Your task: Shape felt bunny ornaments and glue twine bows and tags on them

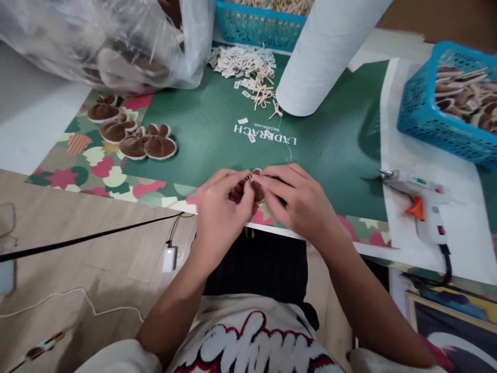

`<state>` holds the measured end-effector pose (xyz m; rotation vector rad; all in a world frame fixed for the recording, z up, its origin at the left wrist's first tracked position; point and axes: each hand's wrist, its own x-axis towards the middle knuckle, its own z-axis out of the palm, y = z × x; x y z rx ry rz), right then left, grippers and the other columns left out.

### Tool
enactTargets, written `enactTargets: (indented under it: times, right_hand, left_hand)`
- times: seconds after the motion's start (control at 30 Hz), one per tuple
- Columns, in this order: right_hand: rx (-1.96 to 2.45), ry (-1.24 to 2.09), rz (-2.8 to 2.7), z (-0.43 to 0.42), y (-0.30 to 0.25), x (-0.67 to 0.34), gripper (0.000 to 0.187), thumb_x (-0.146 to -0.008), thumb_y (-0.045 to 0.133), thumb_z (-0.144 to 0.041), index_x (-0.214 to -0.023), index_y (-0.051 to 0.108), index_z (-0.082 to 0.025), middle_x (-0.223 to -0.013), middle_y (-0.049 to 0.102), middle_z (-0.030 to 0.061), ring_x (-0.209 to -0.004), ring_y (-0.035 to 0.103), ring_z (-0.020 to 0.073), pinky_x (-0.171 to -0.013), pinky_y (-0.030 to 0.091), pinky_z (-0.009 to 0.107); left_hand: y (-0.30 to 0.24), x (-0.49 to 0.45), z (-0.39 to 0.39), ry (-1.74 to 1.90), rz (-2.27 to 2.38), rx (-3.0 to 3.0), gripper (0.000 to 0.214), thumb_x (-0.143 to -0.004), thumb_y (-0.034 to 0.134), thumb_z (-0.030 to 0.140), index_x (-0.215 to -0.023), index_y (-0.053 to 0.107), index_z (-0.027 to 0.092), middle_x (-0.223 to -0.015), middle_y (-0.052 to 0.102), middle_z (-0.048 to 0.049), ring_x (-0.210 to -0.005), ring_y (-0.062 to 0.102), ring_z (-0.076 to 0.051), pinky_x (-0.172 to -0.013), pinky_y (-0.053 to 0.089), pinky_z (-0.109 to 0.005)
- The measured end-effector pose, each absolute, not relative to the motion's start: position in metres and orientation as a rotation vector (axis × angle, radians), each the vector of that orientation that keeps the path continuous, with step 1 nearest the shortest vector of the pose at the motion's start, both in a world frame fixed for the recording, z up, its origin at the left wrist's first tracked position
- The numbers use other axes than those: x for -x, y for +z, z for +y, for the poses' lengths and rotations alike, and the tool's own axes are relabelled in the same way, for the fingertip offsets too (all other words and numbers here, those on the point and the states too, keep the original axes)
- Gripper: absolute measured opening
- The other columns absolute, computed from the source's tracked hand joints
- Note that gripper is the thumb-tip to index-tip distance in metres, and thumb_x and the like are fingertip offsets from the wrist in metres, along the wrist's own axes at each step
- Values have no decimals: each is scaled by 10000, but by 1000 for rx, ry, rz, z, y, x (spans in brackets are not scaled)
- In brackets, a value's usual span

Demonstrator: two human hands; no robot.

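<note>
At the front edge of the table, both my hands meet around a small brown plush piece (258, 194) with a pale rim. My left hand (225, 204) pinches its left side, thumb and fingertips together. From the other side, my right hand (298, 199) presses its fingertips onto the top of the piece. Something thin and pale, perhaps a cord bow, shows between the fingertips; its details are hidden. Several brown plush pieces with rounded ears (160, 142) lie in a row at the left. Cream cord bows (263, 92) and small white labels (236, 61) are heaped beyond my hands.
A white roll (318, 57) stands at the back. A blue basket (415, 114) of brown pieces and a glue gun (421, 191) are at the right. Another blue basket (256, 28) sits behind, beside a clear plastic bag (128, 46) of plush pieces. Loose labels lie on the green sheet (202, 122).
</note>
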<state>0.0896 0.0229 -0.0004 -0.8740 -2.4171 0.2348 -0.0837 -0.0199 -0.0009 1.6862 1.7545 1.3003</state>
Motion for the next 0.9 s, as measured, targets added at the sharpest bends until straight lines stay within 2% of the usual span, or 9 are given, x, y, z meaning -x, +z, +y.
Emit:
enactTargets:
  times: [0.27,0.47,0.7,0.9]
  right_hand:
    - [864,192,-2404,23,-4,-91,283,-1006,572,-110,-1219,749,-166,-1161,772,102,-977,688,243,-892,594,403]
    - [862,186,-2416,23,-2,-91,276,-1003,570,-108,-1184,767,-174,-1154,778,95,-981,693,245,-885,601,406]
    - [897,335,-2258,22,-4,-92,299,-1014,576,-124,-1238,755,-208,-1188,776,92,-1055,718,225,-948,603,393]
    - [927,456,-2244,26,-4,-92,257,-997,603,-108,-1138,783,-226,-1160,792,68,-1030,717,223,-934,595,400]
  left_hand:
    - [0,84,-20,1303,1727,-1645,166,-892,683,138,-974,816,195,-827,755,-11,-673,634,-119,-668,552,-259]
    - [-1,86,-21,1309,1695,-1626,156,-891,699,154,-986,816,194,-881,779,-25,-679,654,-120,-665,553,-264]
    - [1,86,-22,1267,1707,-1700,194,-898,665,125,-1016,813,166,-885,767,-37,-713,660,-129,-704,558,-281]
    - [0,86,-21,1273,1699,-1678,193,-889,673,126,-1017,816,148,-871,750,-33,-677,637,-112,-685,549,-269]
